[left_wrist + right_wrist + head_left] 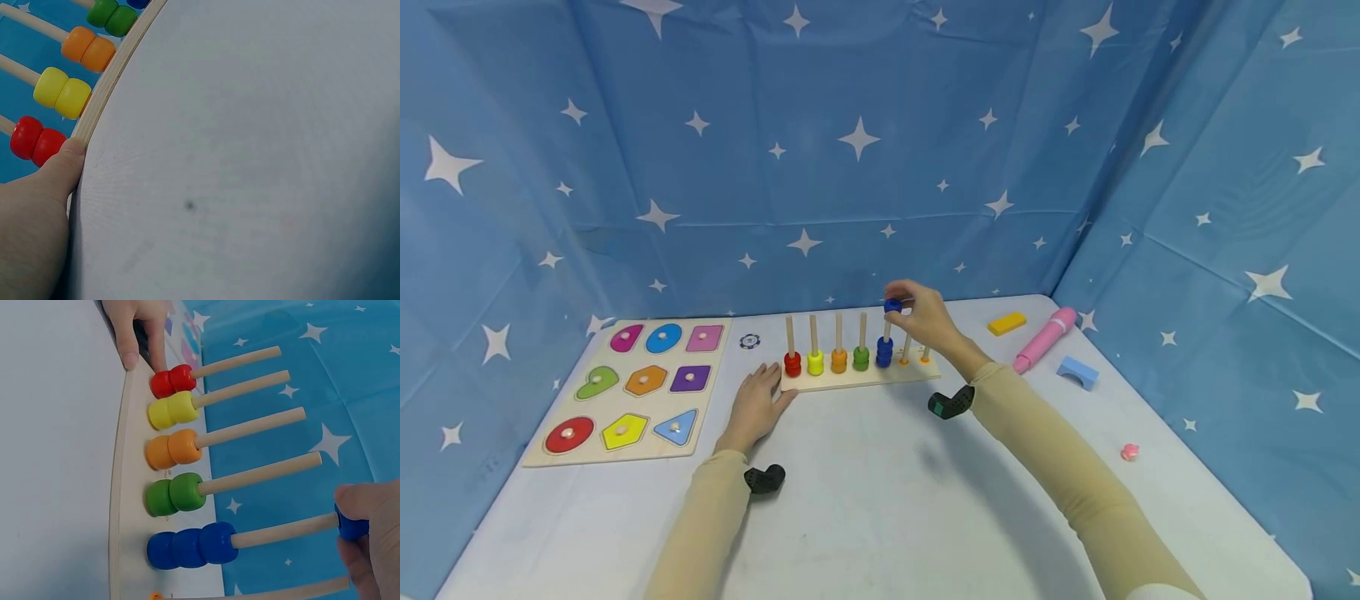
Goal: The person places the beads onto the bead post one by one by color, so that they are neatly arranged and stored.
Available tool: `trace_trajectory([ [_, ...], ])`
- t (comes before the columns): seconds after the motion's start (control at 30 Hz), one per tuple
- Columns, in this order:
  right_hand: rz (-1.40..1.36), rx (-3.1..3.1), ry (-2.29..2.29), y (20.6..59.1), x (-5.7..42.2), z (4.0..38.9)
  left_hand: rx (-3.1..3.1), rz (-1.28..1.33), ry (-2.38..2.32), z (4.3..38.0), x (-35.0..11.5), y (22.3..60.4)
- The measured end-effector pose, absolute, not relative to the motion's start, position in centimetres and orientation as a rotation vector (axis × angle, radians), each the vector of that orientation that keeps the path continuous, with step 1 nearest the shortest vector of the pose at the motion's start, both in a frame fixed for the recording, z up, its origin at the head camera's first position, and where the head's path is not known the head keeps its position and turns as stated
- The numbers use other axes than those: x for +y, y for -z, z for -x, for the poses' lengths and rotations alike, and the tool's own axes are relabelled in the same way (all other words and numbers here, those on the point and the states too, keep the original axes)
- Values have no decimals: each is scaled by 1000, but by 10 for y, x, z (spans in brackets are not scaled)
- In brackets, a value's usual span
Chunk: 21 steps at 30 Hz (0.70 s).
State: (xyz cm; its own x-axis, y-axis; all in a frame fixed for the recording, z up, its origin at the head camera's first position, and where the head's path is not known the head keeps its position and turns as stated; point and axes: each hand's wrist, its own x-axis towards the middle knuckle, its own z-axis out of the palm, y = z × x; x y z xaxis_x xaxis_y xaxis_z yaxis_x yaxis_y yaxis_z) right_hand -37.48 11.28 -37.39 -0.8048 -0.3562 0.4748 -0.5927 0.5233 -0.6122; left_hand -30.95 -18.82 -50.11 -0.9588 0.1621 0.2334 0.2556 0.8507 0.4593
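Observation:
A wooden counting board (850, 382) with a row of upright pegs stands near the back of the table. Pairs of red (173, 381), yellow (174, 410), orange (173, 449) and green beads (175, 494) sit on its first pegs. Three blue beads (192, 545) are stacked low on the following peg. My right hand (925, 318) pinches another blue bead (351, 526) right at that peg's tip. At the board's left end lies my left hand (758, 406), fingers extended, its thumb (59, 165) touching the front edge beside the red beads.
A shape puzzle board (706, 412) lies at the left, a small poker chip (749, 341) beside it. To the right are a yellow block (1007, 323), a pink marker-like stick (1045, 340), a blue arch block (1078, 372) and a small pink piece (1130, 452). Starry curtains (857, 183) enclose the table.

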Motion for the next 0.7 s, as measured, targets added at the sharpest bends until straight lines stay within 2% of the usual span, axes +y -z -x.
trace_trajectory([
  [0.7, -798, -2439, -1134, 372, 128, 381, -2845, 328, 738, 310, -189, 501],
])
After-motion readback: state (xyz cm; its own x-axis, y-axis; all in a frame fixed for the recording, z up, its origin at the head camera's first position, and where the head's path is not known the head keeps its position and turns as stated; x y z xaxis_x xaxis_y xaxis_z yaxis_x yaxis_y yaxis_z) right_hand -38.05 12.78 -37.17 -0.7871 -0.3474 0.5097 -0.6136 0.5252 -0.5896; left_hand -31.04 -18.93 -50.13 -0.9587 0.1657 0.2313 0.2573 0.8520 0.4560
